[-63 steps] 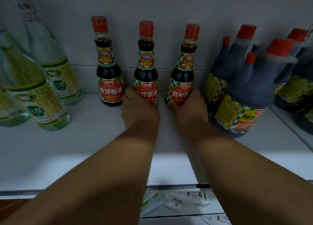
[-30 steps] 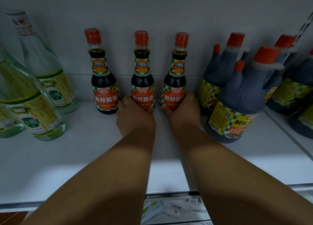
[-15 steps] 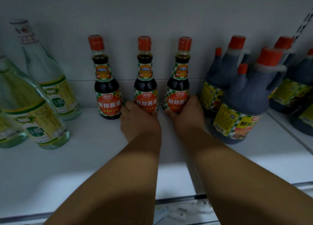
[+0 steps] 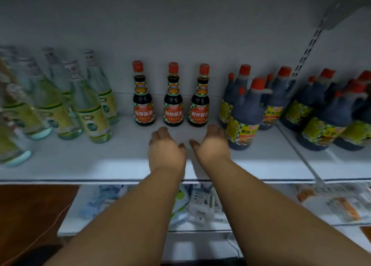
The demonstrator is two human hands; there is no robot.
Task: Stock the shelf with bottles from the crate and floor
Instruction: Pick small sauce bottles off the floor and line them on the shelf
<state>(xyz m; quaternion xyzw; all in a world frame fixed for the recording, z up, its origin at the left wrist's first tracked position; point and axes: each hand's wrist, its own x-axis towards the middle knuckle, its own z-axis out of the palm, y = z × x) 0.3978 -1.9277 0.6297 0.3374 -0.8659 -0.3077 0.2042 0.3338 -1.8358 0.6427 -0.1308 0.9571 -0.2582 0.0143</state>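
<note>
Three soy sauce bottles (image 4: 173,97) stand upright in a row at the back of the shelf (image 4: 100,159), labels facing out, close to the rear wall. That placement looks deliberate: lined up and faced forward, they leave the front of the shelf free for more stock. They sit between the pale green glass bottles (image 4: 88,105) on the left and the big dark jugs (image 4: 245,115) on the right, apart from both groups.

Both hands hover low over the shelf just in front of the row, touching no bottle. The left hand (image 4: 166,149) is palm down with fingers loosely relaxed, holding nothing; the right hand (image 4: 212,143) mirrors it, close beside the nearest jug, also empty. Both forearms reach forward over the shelf edge, nearly parallel. Neither crate nor floor bottles are in view; packets (image 4: 200,203) lie on the lower shelf.
</note>
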